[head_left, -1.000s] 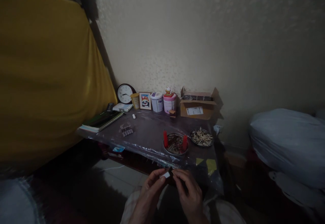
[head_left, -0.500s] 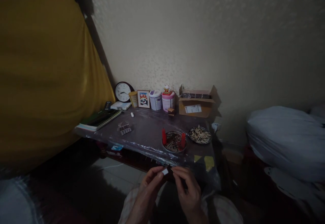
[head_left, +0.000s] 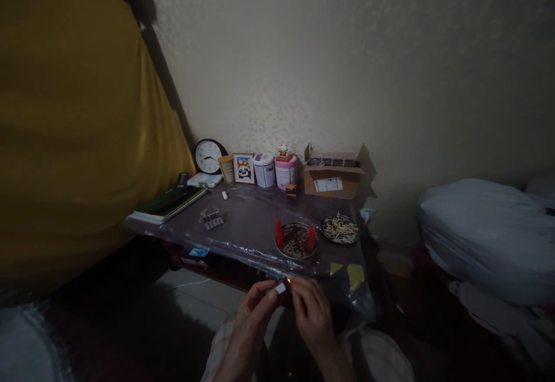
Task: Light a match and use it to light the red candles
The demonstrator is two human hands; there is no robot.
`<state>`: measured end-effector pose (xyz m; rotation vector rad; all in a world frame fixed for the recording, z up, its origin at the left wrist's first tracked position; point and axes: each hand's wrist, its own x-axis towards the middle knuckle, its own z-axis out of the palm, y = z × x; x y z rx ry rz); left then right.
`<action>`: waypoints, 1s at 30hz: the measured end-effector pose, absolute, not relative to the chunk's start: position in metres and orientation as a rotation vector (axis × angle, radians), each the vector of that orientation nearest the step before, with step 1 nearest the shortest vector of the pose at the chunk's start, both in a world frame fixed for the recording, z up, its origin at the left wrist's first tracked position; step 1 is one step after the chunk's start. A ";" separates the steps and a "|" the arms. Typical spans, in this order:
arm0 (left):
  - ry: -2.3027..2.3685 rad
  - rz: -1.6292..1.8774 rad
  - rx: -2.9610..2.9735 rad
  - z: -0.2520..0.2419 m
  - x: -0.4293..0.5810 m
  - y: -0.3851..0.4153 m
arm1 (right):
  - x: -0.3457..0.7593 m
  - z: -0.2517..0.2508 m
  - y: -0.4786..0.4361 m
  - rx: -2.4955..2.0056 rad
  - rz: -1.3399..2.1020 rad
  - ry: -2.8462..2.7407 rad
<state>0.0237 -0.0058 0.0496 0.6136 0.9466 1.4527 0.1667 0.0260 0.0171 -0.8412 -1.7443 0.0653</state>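
— Biggest thing to see?
— Wall (head_left: pixel 368 75). Then table (head_left: pixel 251 206), dark, right up by it.

— Next, smaller?
— Two hands, low down, just in front of the table. Left hand (head_left: pixel 256 308) and right hand (head_left: pixel 314 312), near each other, both pinched narrow.

— After that?
— Two round dishes on the table: a candle dish (head_left: pixel 296 257) and, just beside it, a match dish (head_left: pixel 341 243).

— And the candles (head_left: pixel 278 233)?
— Red, two of them, standing in the dish. No fire on top to see.

— Smaller still?
— A little box (head_left: pixel 281 288), tilted, tight in the left hand's pinch.

— Smallest?
— A tiny flame (head_left: pixel 289 281), at the box's end, by the right hand's tips. Likely on a match, held there, but too small to see well.

— Done so far?
— Looks like a match lit.

— Not done?
— Candles, both unlit. Hard to tell more.
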 end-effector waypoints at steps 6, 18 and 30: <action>0.969 1.408 0.641 0.039 0.019 -0.008 | 0.170 0.005 0.048 -0.989 0.201 -1.460; 1.009 1.440 0.570 0.038 0.011 -0.011 | 0.182 0.019 0.054 -1.047 0.056 -1.317; 0.987 1.440 0.547 0.028 0.005 -0.010 | 0.188 0.024 0.062 -1.019 0.048 -1.336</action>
